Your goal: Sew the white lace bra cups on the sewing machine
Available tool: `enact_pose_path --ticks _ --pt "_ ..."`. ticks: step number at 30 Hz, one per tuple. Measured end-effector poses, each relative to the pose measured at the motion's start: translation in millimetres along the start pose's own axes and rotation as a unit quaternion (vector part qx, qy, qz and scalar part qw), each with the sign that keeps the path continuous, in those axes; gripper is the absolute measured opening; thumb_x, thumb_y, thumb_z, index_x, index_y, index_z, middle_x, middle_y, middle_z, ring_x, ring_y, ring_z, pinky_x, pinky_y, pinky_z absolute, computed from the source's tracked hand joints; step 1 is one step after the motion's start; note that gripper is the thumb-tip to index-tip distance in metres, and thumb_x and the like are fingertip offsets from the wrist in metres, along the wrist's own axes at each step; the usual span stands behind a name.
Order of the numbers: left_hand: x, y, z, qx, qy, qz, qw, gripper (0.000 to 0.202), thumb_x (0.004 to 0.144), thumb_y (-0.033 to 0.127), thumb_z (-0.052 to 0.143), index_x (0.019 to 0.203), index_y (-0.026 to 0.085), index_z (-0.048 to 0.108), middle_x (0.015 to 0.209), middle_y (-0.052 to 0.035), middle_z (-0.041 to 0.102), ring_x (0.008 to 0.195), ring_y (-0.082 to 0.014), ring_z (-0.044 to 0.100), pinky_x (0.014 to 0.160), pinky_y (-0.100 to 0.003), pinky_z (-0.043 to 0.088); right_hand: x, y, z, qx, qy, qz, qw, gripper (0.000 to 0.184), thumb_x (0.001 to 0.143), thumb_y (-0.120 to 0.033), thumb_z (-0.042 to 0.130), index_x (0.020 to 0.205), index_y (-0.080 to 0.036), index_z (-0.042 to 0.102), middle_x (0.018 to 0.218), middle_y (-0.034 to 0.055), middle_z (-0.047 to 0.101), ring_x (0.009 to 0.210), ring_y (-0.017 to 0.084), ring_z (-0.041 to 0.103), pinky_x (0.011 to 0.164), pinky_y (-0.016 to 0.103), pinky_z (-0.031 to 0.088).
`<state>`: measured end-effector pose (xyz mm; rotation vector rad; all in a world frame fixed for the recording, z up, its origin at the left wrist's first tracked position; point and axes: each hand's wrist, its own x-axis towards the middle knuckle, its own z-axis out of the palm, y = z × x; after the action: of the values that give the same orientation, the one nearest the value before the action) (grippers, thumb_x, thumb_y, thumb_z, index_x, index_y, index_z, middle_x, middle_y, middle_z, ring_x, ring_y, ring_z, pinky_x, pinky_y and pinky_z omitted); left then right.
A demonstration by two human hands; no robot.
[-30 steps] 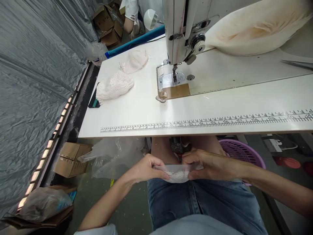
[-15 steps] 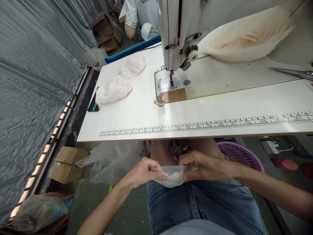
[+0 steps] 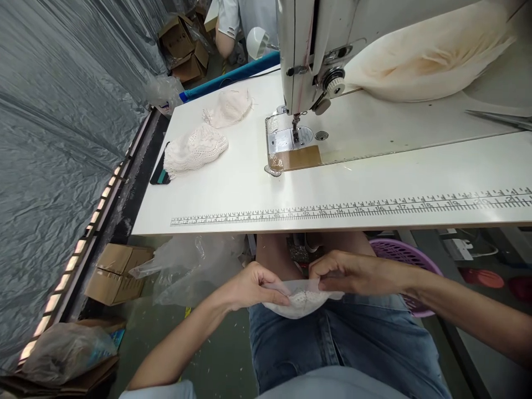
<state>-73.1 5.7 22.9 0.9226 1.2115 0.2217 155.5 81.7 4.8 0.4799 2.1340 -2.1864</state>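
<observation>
Over my lap, below the table edge, a small piece of sheer white fabric with lace [image 3: 300,302] is stretched between my hands. My left hand [image 3: 258,285] pinches its left end between thumb and fingers. At the other end, my right hand [image 3: 343,272] grips the upper right edge, fingers bent over it. The fabric sags into a shallow curve, with the lace showing in its middle. On the table lie a pale lace piece [image 3: 195,148] and a pinkish fabric piece [image 3: 230,108], both apart from my hands.
A sewing machine [image 3: 296,124] stands on the white table [image 3: 241,188], whose front edge carries a printed ruler. Cream fabric [image 3: 428,61] and scissors [image 3: 499,118] lie to the right. Below are a purple basket [image 3: 424,266] and cardboard boxes [image 3: 118,271]. A person [image 3: 249,22] sits beyond.
Both hands have shifted slightly right with the fabric, and its right end now sticks out below my right hand. The view has moved a little.
</observation>
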Motion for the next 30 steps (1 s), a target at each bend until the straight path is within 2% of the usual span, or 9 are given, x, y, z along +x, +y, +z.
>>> enact_pose_path --ticks 3,8,12,18,21,25,30 --pt "-0.3 -3.2 -1.0 -0.004 -0.006 -0.005 1.000 0.027 0.061 0.033 0.077 0.081 0.016 0.076 0.079 -0.0072 0.073 0.072 -0.0167 0.064 0.068 -0.025 0.048 -1.9 4.4 -2.7 -0.005 -0.012 0.004 1.000 0.036 0.088 -0.040 0.048 0.088 -0.011 0.069 0.072 0.0027 0.056 0.067 0.014 0.050 0.061 0.025 0.036" --pt "-2.6 -10.1 -4.1 -0.026 0.006 -0.004 1.000 0.024 0.061 0.030 0.078 0.080 0.016 0.076 0.077 -0.0072 0.073 0.069 -0.0153 0.064 0.066 -0.024 0.049 -0.8 17.3 -4.0 -0.004 -0.028 0.012 1.000 0.028 0.081 -0.037 0.059 0.090 -0.012 0.068 0.079 0.0040 0.063 0.072 0.016 0.057 0.061 0.024 0.040" --pt "-6.5 -21.9 -7.0 -0.076 0.042 -0.012 0.996 0.023 0.059 0.033 0.080 0.074 0.016 0.076 0.072 -0.0065 0.072 0.064 -0.0141 0.063 0.061 -0.023 0.047 -8.4 26.3 -3.0 0.021 0.010 0.029 0.999 0.028 0.077 -0.040 0.063 0.081 -0.013 0.067 0.077 0.0027 0.062 0.071 0.016 0.057 0.061 0.025 0.040" --pt "-11.4 -43.8 -4.1 -0.172 0.090 -0.004 0.981 0.027 0.051 0.036 0.085 0.064 0.014 0.074 0.061 -0.0046 0.070 0.056 -0.0114 0.059 0.057 -0.021 0.044 -16.6 37.3 15.7 0.131 0.108 0.041 0.985 0.037 0.075 -0.051 0.064 0.083 -0.015 0.064 0.083 0.0023 0.061 0.085 0.020 0.056 0.075 0.030 0.042" --pt "-13.2 -49.7 -1.3 -0.199 0.103 -0.006 0.975 0.029 0.049 0.037 0.086 0.062 0.014 0.073 0.059 -0.0040 0.069 0.054 -0.0099 0.057 0.056 -0.019 0.042 -15.2 44.3 26.6 0.155 0.144 0.035 0.977 0.040 0.080 -0.055 0.056 0.083 -0.016 0.060 0.075 -0.0003 0.055 0.073 0.015 0.052 0.066 0.026 0.039" --pt "-15.0 -52.5 1.8 -0.223 0.120 -0.020 0.967 0.032 0.043 0.036 0.088 0.059 0.013 0.072 0.058 -0.0032 0.068 0.053 -0.0095 0.057 0.055 -0.018 0.041 -14.6 44.8 33.2 0.151 0.155 0.015 0.976 0.041 0.082 -0.056 0.052 0.082 -0.015 0.057 0.068 -0.0024 0.047 0.064 0.012 0.044 0.057 0.024 0.033" --pt "-16.3 -52.4 6.2 -0.273 0.146 -0.026 0.950 0.033 0.038 0.033 0.090 0.057 0.014 0.071 0.055 -0.0006 0.067 0.051 -0.0074 0.056 0.053 -0.017 0.041 -13.1 37.9 38.3 0.136 0.173 0.022 0.975 0.040 0.074 -0.051 0.064 0.090 -0.014 0.059 0.065 -0.0045 0.045 0.062 0.011 0.041 0.057 0.023 0.032"
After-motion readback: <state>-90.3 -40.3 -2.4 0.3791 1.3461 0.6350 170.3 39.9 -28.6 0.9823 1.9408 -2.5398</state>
